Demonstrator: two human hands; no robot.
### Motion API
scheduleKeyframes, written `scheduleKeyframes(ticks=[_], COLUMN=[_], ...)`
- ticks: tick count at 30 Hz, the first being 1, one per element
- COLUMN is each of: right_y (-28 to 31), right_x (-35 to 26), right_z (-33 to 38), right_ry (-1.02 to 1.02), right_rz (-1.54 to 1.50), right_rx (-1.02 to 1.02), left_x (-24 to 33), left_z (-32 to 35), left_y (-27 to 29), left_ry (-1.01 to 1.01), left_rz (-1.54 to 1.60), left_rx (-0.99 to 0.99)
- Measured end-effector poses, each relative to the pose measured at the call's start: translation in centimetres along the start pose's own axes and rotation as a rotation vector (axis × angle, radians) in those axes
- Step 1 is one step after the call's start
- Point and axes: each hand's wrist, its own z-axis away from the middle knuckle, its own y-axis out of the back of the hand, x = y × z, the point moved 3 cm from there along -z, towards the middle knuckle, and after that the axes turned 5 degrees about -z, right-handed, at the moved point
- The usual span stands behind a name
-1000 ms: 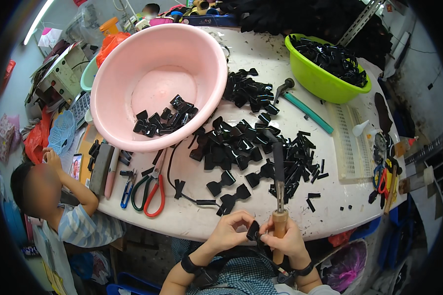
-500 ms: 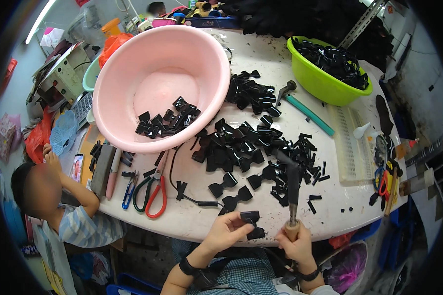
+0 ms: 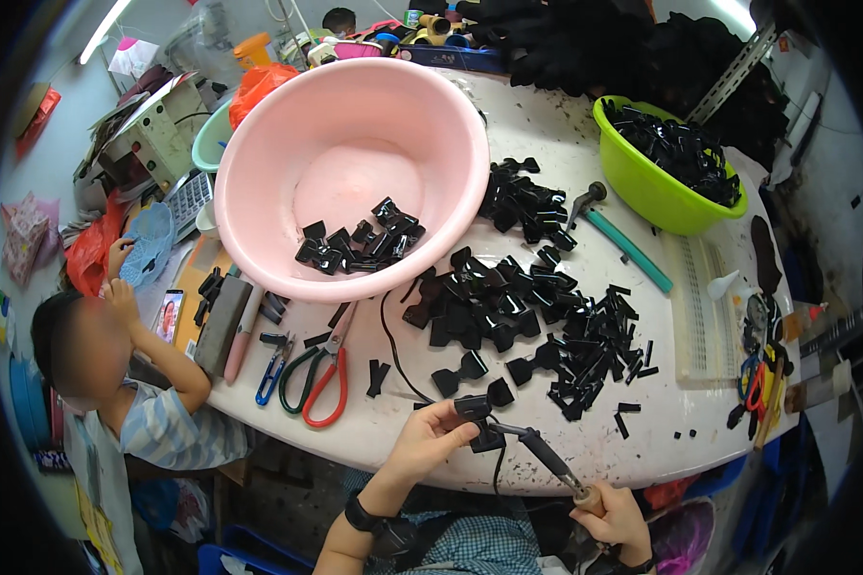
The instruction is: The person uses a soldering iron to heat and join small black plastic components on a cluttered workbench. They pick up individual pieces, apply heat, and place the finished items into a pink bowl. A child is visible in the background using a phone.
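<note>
My left hand (image 3: 424, 448) pinches a glossy black bow-shaped piece (image 3: 487, 440) between thumb and fingers, above the table's front edge. In my right hand (image 3: 618, 522) is a soldering iron (image 3: 544, 453), gripped by its wooden handle. The iron slants up to the left, and its bent tip is at the black piece; whether they touch I cannot tell. Just beyond my left hand lie loose black bow pieces (image 3: 458, 375). Farther off is a heap of the same pieces (image 3: 484, 299), with short black strips (image 3: 594, 355) to its right.
A large pink basin (image 3: 355, 287) holding some bow pieces stands left of centre. At the back right is a full green basin (image 3: 642, 196). A teal-handled hammer (image 3: 628, 249), red-and-green scissors (image 3: 328, 388) and a ruled clear board (image 3: 700, 326) lie about. A child (image 3: 168, 422) sits at the left edge.
The soldering iron has swung from upright to a leftward slant, bringing its tip to the held piece. My right hand has moved right and down. The whole view has shifted slightly.
</note>
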Motion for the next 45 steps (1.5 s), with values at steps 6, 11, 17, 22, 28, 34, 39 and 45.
scheduleKeyframes(ticks=[6, 11, 17, 22, 28, 34, 39, 45], right_y=[-0.1, -0.6, -1.1, -0.8, 1.7, 0.6, 0.6, 0.7], right_x=[0.5, 0.6, 0.4, 1.0, 4.6, 4.6, 5.2, 5.0], right_z=[-0.1, -0.4, -0.6, -0.8, -0.9, -1.7, -1.6, -1.7], right_ry=[0.013, 0.055, -0.014, 0.053, -0.226, -0.287, -0.289, -0.282], right_rz=[0.044, 0.074, 0.116, -0.07, -0.488, -0.479, -0.533, -0.507], right_rx=[-0.034, -0.045, -0.047, -0.049, 0.29, 0.257, 0.276, 0.255], left_x=[-0.1, 0.0, 0.2, 1.1, 2.9, 9.3, 9.3, 2.8], left_z=[0.0, -0.1, 0.1, 0.6, 0.0, -2.0, -3.6, -4.3], left_y=[0.1, -0.1, 0.4, 0.8, 3.7, 6.1, 3.0, 0.4], left_ry=[-0.001, -0.045, -0.102, -0.086, -0.131, -0.489, -0.329, -0.531], left_rz=[-0.041, -0.063, -0.18, -0.223, -0.598, 0.204, -0.14, -1.439], left_rx=[0.006, 0.015, 0.047, 0.068, 0.244, 0.278, 0.13, 0.323])
